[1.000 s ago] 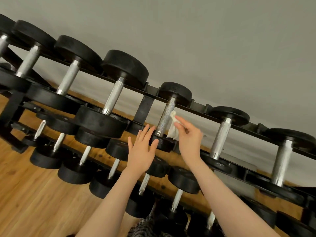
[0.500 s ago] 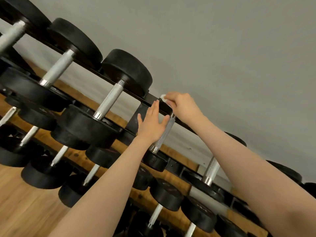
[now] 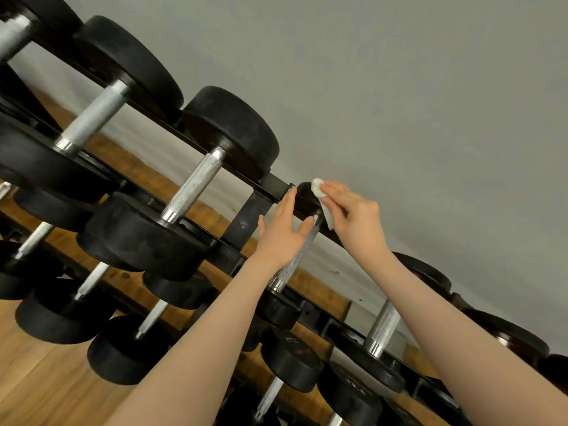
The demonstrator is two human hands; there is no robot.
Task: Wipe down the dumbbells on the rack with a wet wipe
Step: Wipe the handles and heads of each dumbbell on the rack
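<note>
A black rack point(image 3: 246, 216) carries rows of black dumbbells with knurled silver handles. My right hand point(image 3: 353, 216) holds a white wet wipe point(image 3: 321, 195) against the far black head point(image 3: 307, 198) of a small top-row dumbbell. My left hand point(image 3: 284, 232) rests with straight fingers on that dumbbell's silver handle point(image 3: 298, 253), fingertips up at the rack's rear rail. Most of the far head is hidden behind both hands. The near head point(image 3: 276, 309) sits below my left wrist.
Bigger dumbbells point(image 3: 196, 179) fill the top row to the left and another point(image 3: 384, 330) lies to the right. Lower rows hold several smaller dumbbells point(image 3: 292, 361). A grey wall point(image 3: 399, 87) stands behind the rack and a wooden floor point(image 3: 46, 379) lies below.
My right hand carried the wipe from the dumbbell's handle up to its far head and now shows more of the wipe. My left hand slid up the handle. The view moved closer.
</note>
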